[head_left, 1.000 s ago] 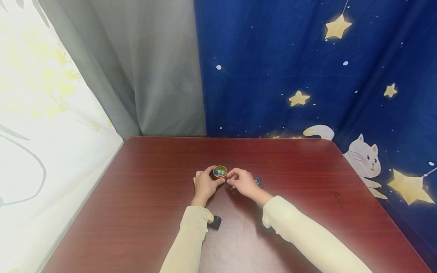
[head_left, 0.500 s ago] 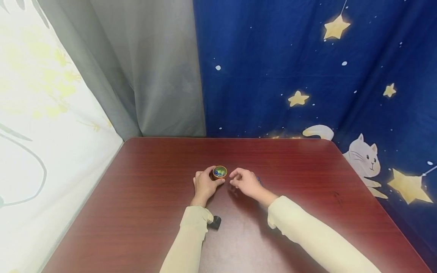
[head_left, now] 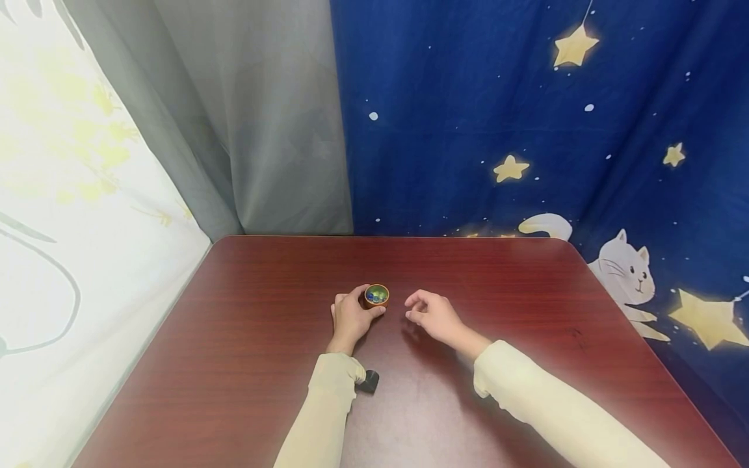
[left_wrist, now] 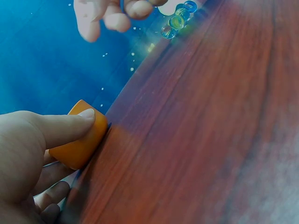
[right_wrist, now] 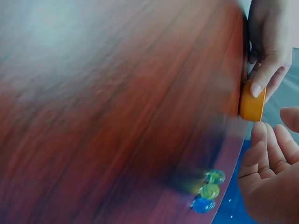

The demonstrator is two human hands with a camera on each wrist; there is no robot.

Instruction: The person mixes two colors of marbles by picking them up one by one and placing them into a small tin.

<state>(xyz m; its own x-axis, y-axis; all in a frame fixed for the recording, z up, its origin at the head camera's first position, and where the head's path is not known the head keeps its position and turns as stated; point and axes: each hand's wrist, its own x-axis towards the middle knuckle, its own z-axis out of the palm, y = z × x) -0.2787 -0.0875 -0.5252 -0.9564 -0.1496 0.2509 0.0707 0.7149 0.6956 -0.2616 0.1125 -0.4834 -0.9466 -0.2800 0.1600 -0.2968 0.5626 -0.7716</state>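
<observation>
A small orange cup (head_left: 377, 296) with a green inside stands on the table, holding blue and clear marbles. My left hand (head_left: 351, 314) grips it, thumb on the near side and fingers round the far side. In the left wrist view the thumb lies across the cup's orange wall (left_wrist: 88, 140). To the right of the cup my right hand (head_left: 434, 314) hovers over the table, fingers loosely bent and nothing between them. Glass marbles (left_wrist: 176, 22) in blue, green and yellow lie grouped on the table beside it; in the head view the right hand hides them.
The reddish-brown wooden table (head_left: 281, 279) ends at a far edge against a grey curtain (head_left: 287, 130) and a blue star-patterned curtain (head_left: 445, 130). A black object (head_left: 368, 381) sits at the left sleeve's cuff. White fabric (head_left: 88, 260) hangs along the left side.
My right hand has drawn away from the cup toward the right, now covering the loose marbles in the head view. The left hand and cup have stayed put.
</observation>
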